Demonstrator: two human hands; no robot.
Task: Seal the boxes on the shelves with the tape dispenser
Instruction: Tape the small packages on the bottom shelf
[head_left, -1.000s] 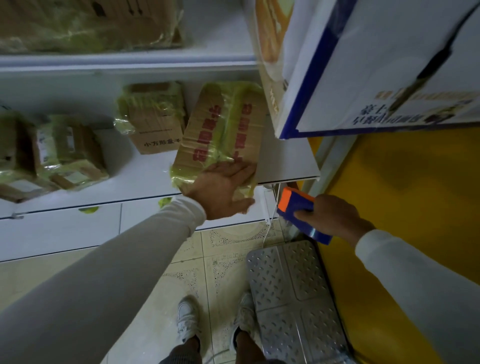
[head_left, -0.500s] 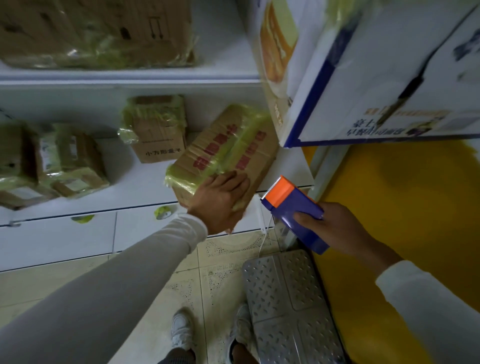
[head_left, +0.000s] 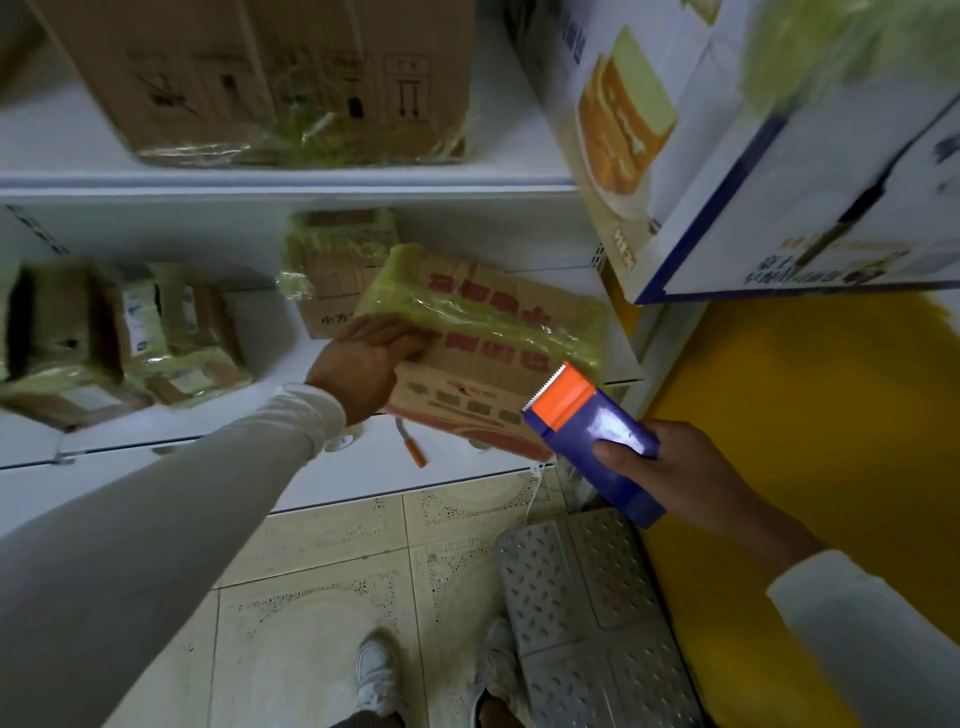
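Observation:
A brown cardboard box (head_left: 488, 343) with red print and yellowish tape bands lies tilted at the front edge of the lower white shelf (head_left: 130, 431), part of it overhanging. My left hand (head_left: 366, 364) grips its left end, fingers curled over the top. My right hand (head_left: 670, 475) holds the blue tape dispenser (head_left: 592, 441) with its orange toothed head pointing up-left, just off the box's right front corner.
More taped boxes sit on the lower shelf: one behind (head_left: 332, 260), several at the left (head_left: 119, 338). A large carton (head_left: 270, 78) is on the upper shelf, a white-and-blue box (head_left: 727, 156) at upper right. A small orange-tipped tool (head_left: 413, 449) lies on the shelf front. Metal step (head_left: 587, 613) by my feet.
My left hand has turned the box from pointing away to lying crosswise and pulled it over the shelf edge. My right hand has raised the dispenser up toward the box.

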